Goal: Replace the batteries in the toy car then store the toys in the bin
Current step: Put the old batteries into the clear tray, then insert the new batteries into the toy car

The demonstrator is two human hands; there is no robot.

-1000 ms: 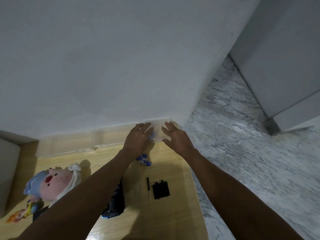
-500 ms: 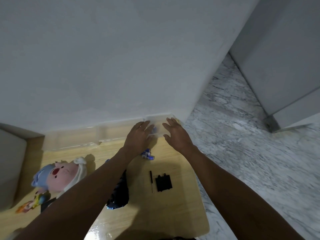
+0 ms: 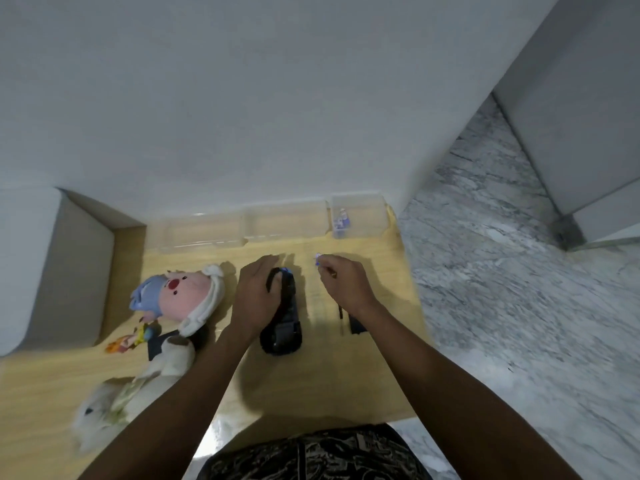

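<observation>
A black toy car (image 3: 284, 317) lies lengthwise on the wooden table (image 3: 311, 386). My left hand (image 3: 254, 296) grips the car's far end from the left. My right hand (image 3: 343, 282) hovers to the right of the car, its fingers pinched on a small blue-and-white battery (image 3: 318, 258). A small clear box (image 3: 358, 216) at the table's far right holds more blue batteries (image 3: 341, 221). A black battery cover (image 3: 356, 325) and a thin black screwdriver (image 3: 341, 315) lie under my right wrist.
A pink plush pig with a blue cap (image 3: 178, 292) and a white plush toy (image 3: 138, 386) lie at the left, beside a small colourful figure (image 3: 126, 341). Clear trays (image 3: 242, 226) line the wall. A grey bin (image 3: 41, 268) stands far left. Marble floor (image 3: 519, 271) lies to the right.
Both hands pulled back from the clear box at the wall. My left hand took hold of the car, and my right hand now pinches a battery. The camera tilted down.
</observation>
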